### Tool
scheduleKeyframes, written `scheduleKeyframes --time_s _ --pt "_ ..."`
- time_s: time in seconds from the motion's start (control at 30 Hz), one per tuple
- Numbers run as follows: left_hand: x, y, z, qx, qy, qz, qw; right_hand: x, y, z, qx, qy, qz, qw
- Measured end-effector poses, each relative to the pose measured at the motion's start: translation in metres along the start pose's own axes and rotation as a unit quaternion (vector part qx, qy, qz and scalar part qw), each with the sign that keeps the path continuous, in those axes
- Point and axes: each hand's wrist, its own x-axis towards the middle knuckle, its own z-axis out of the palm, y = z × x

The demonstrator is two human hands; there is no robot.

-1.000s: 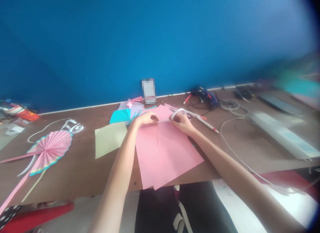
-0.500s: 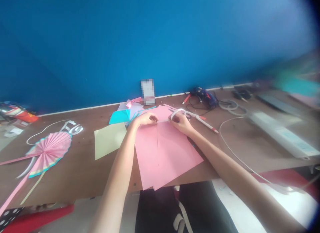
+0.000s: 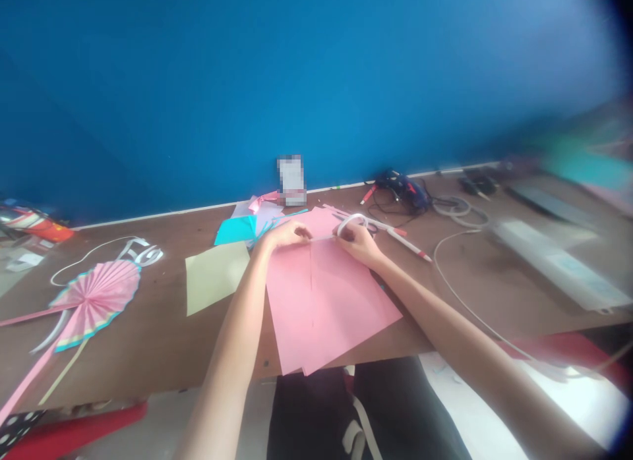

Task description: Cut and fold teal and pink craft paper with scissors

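Pink paper lies before me in two overlapping sheets, with a seam running down from the upper edge. A thin pale strip of tape stretches along that edge between my hands. My left hand is closed in a pinch at the strip's left end, on the paper. At the other end, my right hand is closed on a white tape roll, which stands up above its fingers. The fingertips are partly hidden.
A yellowish sheet and turquoise paper lie left of the pink paper. Farther left is a pleated pink paper fan. Behind my right hand rests a white pencil-like stick. Cables and a long white case occupy the right.
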Motion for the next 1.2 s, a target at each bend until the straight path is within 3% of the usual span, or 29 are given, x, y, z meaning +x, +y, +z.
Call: scheduleKeyframes --time_s 0.8,1.2 --pt "-0.004 0.013 0.0 -0.016 0.011 -0.026 0.999 0.0 -0.001 0.0 -0.012 0.009 -0.001 1.0" --pt "0.001 0.0 0.003 -0.056 0.018 -0.032 0.998 0.0 -0.002 0.0 -0.013 0.011 -0.004 1.0"
